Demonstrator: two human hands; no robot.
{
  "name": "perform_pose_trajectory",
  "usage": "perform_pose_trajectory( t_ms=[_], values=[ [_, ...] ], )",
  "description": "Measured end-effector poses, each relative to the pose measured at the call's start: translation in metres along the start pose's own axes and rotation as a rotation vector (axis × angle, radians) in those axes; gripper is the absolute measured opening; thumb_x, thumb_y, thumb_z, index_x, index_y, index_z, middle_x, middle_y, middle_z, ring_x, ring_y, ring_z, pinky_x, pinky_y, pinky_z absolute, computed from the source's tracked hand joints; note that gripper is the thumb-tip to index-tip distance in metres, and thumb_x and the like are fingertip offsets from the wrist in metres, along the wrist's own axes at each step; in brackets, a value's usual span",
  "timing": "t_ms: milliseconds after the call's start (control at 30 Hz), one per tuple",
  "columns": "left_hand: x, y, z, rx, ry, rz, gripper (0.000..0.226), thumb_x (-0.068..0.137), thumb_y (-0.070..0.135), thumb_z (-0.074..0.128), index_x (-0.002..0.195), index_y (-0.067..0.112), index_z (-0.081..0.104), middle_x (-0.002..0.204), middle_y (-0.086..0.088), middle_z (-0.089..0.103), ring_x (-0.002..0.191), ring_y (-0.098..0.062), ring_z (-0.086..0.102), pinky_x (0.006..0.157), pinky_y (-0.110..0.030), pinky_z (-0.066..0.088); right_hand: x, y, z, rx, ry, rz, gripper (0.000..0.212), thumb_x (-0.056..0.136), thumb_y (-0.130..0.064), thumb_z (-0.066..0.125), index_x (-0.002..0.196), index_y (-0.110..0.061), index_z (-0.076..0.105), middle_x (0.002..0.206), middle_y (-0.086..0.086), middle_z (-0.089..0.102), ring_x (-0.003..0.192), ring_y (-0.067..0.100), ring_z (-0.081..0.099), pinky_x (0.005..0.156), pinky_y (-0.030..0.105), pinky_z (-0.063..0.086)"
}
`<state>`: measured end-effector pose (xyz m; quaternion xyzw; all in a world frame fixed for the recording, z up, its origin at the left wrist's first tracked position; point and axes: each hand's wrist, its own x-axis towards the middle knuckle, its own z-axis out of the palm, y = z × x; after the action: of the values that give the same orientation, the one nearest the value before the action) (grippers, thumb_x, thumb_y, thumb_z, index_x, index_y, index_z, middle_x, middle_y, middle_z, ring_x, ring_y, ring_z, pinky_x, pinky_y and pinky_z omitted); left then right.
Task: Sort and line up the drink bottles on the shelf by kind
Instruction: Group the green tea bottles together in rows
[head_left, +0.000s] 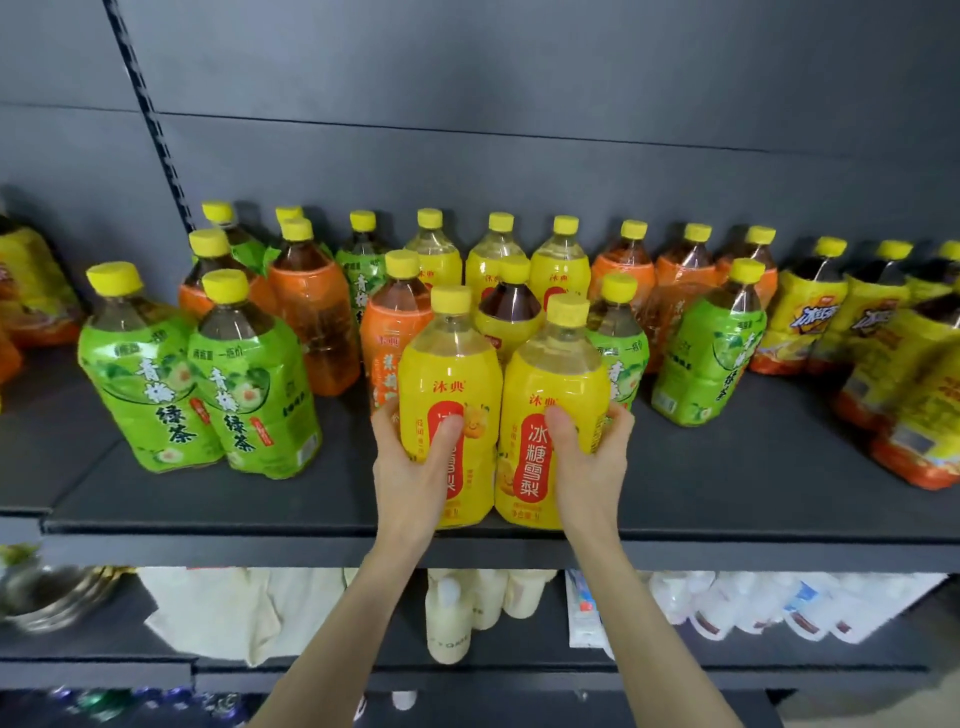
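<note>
So, both hands are busy here: the left hand (415, 467) is wrapped round one yellow pear-drink bottle (452, 374) and the right hand (589, 457) round a second yellow bottle (553, 374), thumbs on the front labels and fingers curled round the outer sides. The two stand upright, touching each other, right at the front edge of the shelf (208, 525), pretty much dead centre. My guess is they're gripped low on the body because these are big, full bottles, and holding them mid-label keeps them from tipping if they get slid or lifted as a pair. I can't tell whether the bases are resting on the shelf or just off it. Pairing them makes sense, since three more of the same yellow kind (496, 265) sit along the back row straight behind, so this looks like the lane for that flavour. Trouble is, an orange-label bottle (392, 332), a dark-tea bottle (509, 312) and a green one (618, 332) stand in between, so I'd say the sorting is only partly done. Two green tea bottles (150, 384) are paired at the front left with orange ones (311, 317) behind them, and the iced tea lot (810, 312) is bunched at the far right.
</note>
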<state>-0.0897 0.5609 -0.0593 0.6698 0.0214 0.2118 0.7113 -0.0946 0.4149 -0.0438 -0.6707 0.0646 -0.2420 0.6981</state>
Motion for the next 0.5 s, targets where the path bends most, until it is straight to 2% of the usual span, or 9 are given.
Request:
perform_pose_trajectory(
  t_ms=[67, 167, 267, 367, 500],
  values=[
    [0.006, -0.006, 0.001, -0.017, -0.019, 0.008, 0.081, 0.071, 0.062, 0.065, 0.136, 0.024, 0.032, 0.105, 0.023, 0.061, 0.094, 0.008, 0.062, 0.066, -0.009, 0.05, 0.004, 0.003, 0.004, -0.032, -0.01, -0.022, 0.061, 0.058, -0.065, 0.065, 0.108, -0.039, 0.04, 0.1, -0.016, 0.063, 0.084, -0.007, 0.064, 0.067, 0.014, 0.05],
    [0.011, -0.013, 0.004, -0.008, -0.027, 0.017, 0.079, 0.071, 0.062, 0.064, 0.135, 0.03, 0.03, 0.11, 0.023, 0.058, 0.096, 0.007, 0.061, 0.07, -0.011, 0.052, 0.012, 0.006, 0.007, -0.08, -0.01, -0.056, 0.054, 0.06, -0.066, 0.063, 0.104, -0.041, 0.042, 0.105, -0.017, 0.062, 0.09, -0.007, 0.061, 0.07, 0.012, 0.049],
    [0.017, -0.019, 0.008, -0.006, -0.013, 0.023, 0.076, 0.074, 0.059, 0.065, 0.135, 0.029, 0.031, 0.112, 0.022, 0.058, 0.098, 0.005, 0.061, 0.073, -0.014, 0.053, 0.02, 0.011, 0.01, -0.101, 0.002, -0.095, 0.058, 0.062, -0.068, 0.061, 0.109, -0.04, 0.042, 0.109, -0.012, 0.063, 0.096, -0.002, 0.061, 0.075, 0.015, 0.049],
    [0.025, -0.019, 0.01, -0.025, -0.039, 0.033, 0.077, 0.076, 0.055, 0.064, 0.138, 0.025, 0.03, 0.113, 0.023, 0.057, 0.098, 0.006, 0.061, 0.07, -0.01, 0.051, 0.026, 0.015, 0.013, -0.106, 0.011, -0.113, 0.063, 0.064, -0.068, 0.062, 0.114, -0.034, 0.042, 0.113, -0.006, 0.063, 0.101, 0.006, 0.061, 0.078, 0.018, 0.048],
    [0.034, -0.016, 0.013, -0.021, -0.07, 0.021, 0.058, 0.075, 0.052, 0.061, 0.125, 0.047, 0.033, 0.111, 0.026, 0.058, 0.099, 0.005, 0.061, 0.071, -0.011, 0.051, 0.033, 0.017, 0.018, -0.098, 0.005, -0.116, 0.066, 0.067, -0.067, 0.063, 0.118, -0.03, 0.041, 0.111, -0.012, 0.061, 0.098, -0.002, 0.06, 0.074, 0.01, 0.048]
  ],
)
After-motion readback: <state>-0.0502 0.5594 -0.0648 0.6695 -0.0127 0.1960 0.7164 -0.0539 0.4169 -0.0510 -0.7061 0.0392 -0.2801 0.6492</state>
